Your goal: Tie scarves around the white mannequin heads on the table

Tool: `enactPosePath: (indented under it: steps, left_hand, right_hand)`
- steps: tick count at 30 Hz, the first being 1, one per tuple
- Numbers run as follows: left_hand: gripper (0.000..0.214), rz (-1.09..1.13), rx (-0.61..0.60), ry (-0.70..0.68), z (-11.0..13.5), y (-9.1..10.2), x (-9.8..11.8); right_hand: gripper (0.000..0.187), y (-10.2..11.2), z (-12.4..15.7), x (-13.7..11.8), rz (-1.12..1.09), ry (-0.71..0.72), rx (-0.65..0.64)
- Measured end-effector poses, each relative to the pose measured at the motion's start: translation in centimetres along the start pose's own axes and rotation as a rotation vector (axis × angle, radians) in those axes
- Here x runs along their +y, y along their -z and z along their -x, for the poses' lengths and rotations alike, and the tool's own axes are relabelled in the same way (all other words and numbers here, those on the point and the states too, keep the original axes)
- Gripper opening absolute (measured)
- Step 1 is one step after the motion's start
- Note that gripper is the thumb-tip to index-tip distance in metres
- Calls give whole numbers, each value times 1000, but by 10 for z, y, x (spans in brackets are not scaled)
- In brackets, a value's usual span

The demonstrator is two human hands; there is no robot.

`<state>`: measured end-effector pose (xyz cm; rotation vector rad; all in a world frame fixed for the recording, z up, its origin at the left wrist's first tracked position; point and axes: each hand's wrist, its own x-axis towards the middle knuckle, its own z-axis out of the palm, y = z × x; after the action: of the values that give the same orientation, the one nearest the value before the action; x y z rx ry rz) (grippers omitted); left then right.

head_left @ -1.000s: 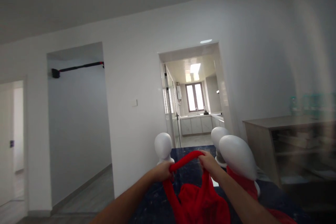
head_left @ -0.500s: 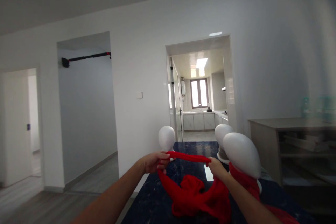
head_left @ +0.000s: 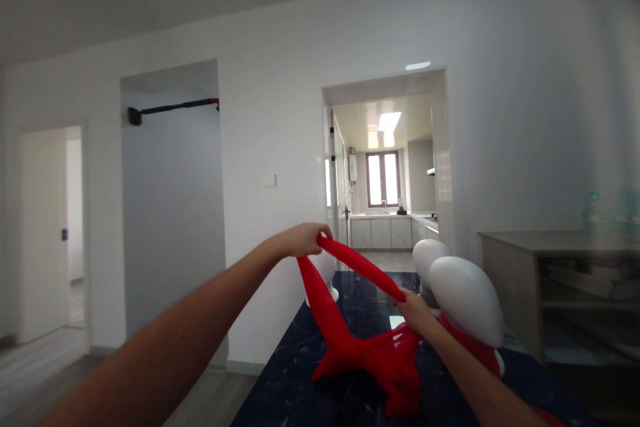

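A red scarf [head_left: 340,337] hangs in a loop between my hands. My left hand [head_left: 306,239] is closed on its upper left part, raised in front of a white mannequin head [head_left: 327,271] that it partly hides. Lower and to the right, my right hand [head_left: 416,313] grips the other end of the stretched band. Below the hands the scarf crosses over itself, and its bunched ends hang low over the dark blue marbled table [head_left: 280,380]. Beside my right arm stands a nearer white mannequin head [head_left: 467,300] with red cloth [head_left: 465,339] about its neck.
Another white mannequin head [head_left: 430,257] stands just behind the near one. A grey shelf cabinet [head_left: 510,293] is at the right, with greenish bottles [head_left: 593,210] on top. Past the table, a doorway opens onto a kitchen with white cabinets [head_left: 383,232].
My left hand has risen, lifting its side of the scarf, so the band now slopes down to the right. My right hand has shifted slightly right. The view has turned a little left.
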<state>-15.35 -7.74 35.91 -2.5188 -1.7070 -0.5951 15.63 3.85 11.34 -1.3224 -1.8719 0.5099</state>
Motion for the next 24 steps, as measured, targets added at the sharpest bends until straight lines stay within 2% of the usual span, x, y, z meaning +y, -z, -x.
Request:
enactPosePath:
  steps: [2,4,8,11,16,19,23,24]
  left_hand:
    - [32,-279,196,50,-9,27,-6]
    - [26,-383,324,98,-14,52,-14]
    - [17,-337,379,137,-14,84,-33]
    - [11,-239,381,167,-8,90,-45]
    - [6,-8,397,253,5,82,-55]
    - [10,165,316,251,11,75,-48]
    - [8,379,-81,228,11,64,-19]
    - [9,390,-165,228,10,59,-10]
  right_hand:
    - [23,15,-7,-6,15,23,58]
    - [25,29,-13,-11,18,41,108]
    - [30,47,-18,-18,-7,68,159]
    - [28,47,-17,-18,-11,74,142]
    - [25,30,-8,-5,2,71,69]
    - [26,16,-1,8,0,28,-13]
    - [8,-5,13,13,-20,-4,-254]
    - [13,-10,17,9,-24,-4,-327]
